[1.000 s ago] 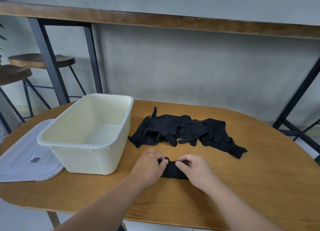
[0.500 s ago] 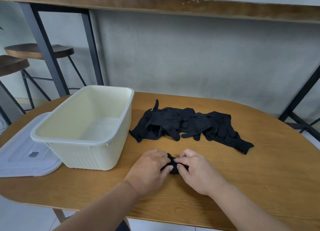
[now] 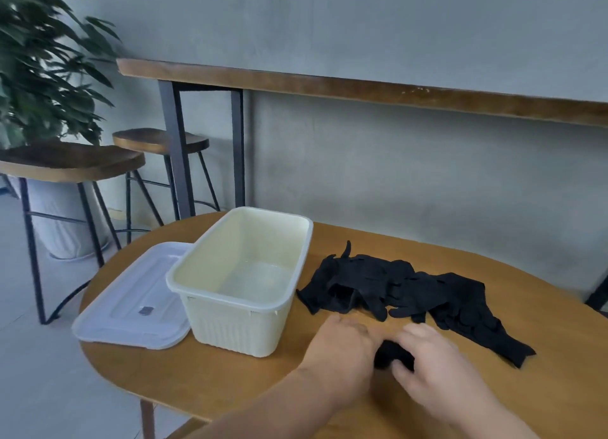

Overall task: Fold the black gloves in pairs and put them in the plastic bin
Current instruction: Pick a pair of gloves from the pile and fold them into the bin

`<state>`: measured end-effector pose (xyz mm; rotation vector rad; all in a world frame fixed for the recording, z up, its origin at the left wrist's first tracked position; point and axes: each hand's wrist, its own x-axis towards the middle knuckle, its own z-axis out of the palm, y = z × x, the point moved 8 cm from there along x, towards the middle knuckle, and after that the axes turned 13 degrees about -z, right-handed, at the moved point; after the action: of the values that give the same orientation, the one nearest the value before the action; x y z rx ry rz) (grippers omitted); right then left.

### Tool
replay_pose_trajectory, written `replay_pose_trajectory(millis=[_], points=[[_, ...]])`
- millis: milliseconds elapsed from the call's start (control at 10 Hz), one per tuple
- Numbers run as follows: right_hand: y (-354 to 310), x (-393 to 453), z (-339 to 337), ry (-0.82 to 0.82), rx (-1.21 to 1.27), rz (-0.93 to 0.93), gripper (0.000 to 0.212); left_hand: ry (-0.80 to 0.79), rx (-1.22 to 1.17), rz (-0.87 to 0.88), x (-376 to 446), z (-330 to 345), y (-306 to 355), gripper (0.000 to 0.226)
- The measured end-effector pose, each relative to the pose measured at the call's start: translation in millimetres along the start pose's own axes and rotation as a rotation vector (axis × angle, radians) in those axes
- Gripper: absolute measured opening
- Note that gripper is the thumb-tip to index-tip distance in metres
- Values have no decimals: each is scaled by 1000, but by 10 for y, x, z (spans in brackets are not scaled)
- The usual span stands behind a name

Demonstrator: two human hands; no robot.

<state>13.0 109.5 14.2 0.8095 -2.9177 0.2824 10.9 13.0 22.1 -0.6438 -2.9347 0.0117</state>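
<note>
A small folded bundle of black gloves [image 3: 391, 356] lies on the wooden table [image 3: 230, 379] near its front edge. My left hand [image 3: 342, 350] grips it from the left and my right hand [image 3: 427, 363] grips it from the right, fingers curled onto it. Both hands are blurred. Behind them a loose pile of black gloves [image 3: 404, 290] spreads across the table. The cream plastic bin [image 3: 237, 323] stands to the left of my hands, with nothing inside.
The bin's translucent white lid [image 3: 131, 307] lies flat at the table's left end, partly under the bin. Two stools [image 3: 72, 162] and a potted plant [image 3: 42, 60] stand at the left. A high wooden counter [image 3: 362, 86] runs along the grey wall.
The glove strip between my hands has been gathered into a compact bundle, and my hands have come closer together. The camera has swung left and up, bringing the plant into view.
</note>
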Motion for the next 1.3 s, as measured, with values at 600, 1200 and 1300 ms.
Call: replay_pose_trajectory(millis=[600,1200,1300], points=[[-762,3073,-289,-256,61,-27,21,-375,101,-399,1229,-546,-2750,34],[-602,3402,889,-696,-181,-58,23,-438,-91,-575,1522,741,-2982,24],[-576,3369,939,-714,-96,-7,24,-498,-91,-625,1502,741,-2979,8]])
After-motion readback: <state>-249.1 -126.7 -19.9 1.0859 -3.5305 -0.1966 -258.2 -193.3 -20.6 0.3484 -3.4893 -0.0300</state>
